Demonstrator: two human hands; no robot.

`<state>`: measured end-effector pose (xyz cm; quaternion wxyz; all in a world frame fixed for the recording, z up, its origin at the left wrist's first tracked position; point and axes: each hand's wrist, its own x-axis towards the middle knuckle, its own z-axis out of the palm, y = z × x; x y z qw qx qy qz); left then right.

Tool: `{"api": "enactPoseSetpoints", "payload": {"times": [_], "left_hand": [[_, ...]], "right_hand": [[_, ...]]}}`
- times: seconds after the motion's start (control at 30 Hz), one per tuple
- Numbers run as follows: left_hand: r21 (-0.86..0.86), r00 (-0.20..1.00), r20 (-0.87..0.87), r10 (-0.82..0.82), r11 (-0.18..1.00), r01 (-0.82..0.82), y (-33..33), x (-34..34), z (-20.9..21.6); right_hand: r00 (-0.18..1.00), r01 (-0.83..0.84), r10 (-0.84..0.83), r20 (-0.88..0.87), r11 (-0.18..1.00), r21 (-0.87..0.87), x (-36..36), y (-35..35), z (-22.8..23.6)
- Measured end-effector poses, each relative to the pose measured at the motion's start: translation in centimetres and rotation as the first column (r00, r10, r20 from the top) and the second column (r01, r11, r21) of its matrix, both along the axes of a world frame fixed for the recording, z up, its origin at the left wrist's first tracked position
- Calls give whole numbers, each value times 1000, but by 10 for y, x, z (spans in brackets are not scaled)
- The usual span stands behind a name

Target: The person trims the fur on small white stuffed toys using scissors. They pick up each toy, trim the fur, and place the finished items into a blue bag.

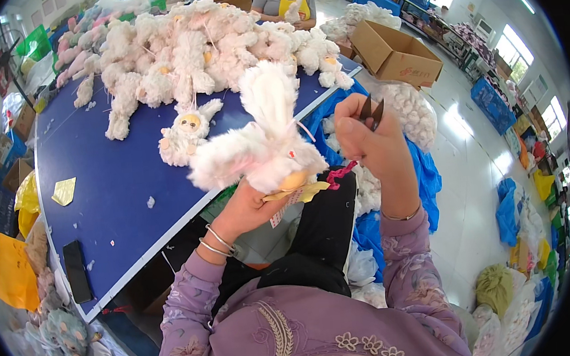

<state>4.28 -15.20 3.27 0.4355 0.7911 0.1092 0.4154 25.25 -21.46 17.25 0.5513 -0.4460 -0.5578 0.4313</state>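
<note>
A: State of each hand?
B: Left hand (246,210): closed about the underside of one white toy (273,140), holding it up near the table's edge. Right hand (375,144): closed in a fist on one pair of snips (377,113), two dark blade tips pointing up and standing apart. Toy and snips are apart.

A: Edges and room?
B: The near edge of the table (118,213) runs slantwise behind the toy, and one pink-lined ear overlaps it in view. The right hand is out beyond that edge, above blue sheeting (427,179), with free space between it and the toy's ears. Bare table lies between the pile (186,51), the phone (76,271) and the yellow scrap (64,191). The phone lies close to the left corner.

A: What is obscured?
B: The snips' handles are mostly inside the fist. The left fingers are largely behind the toy. A magenta cord (342,174) shows beside the toy; where it is fastened cannot be told. The co-worker (283,5) beyond the pile is cut off by the top of the view.

A: Count?
B: One toy in hand, one lone toy (189,133) face up at the pile's front, one phone, one yellow scrap, one open carton (396,53) at right. The pile's toys overlap too much to number.
</note>
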Motion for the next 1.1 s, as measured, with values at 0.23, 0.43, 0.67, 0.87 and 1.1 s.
{"api": "enactPoseSetpoints", "payload": {"times": [0.23,0.43,0.67,0.87,1.1], "left_hand": [[-144,999,39,-3,990,8,-2,5,-4],[-329,1000,7,-28,944,28,-8,5,5],[-657,993,115,20,751,61,-5,15,-29],[-757,994,-38,-100,652,37,25,40,-39],[-657,999,52,-7,753,40,76,48,-14]], "right_hand": [[745,-280,-81,663,863,421,-22,5,-24],[981,77,-109,159,978,191,26,2,-41],[973,-226,224,-46,974,-32,9,21,-158],[959,-230,213,-186,970,-74,45,44,-189],[775,602,-611,-163,792,-106,218,116,-141]]}}
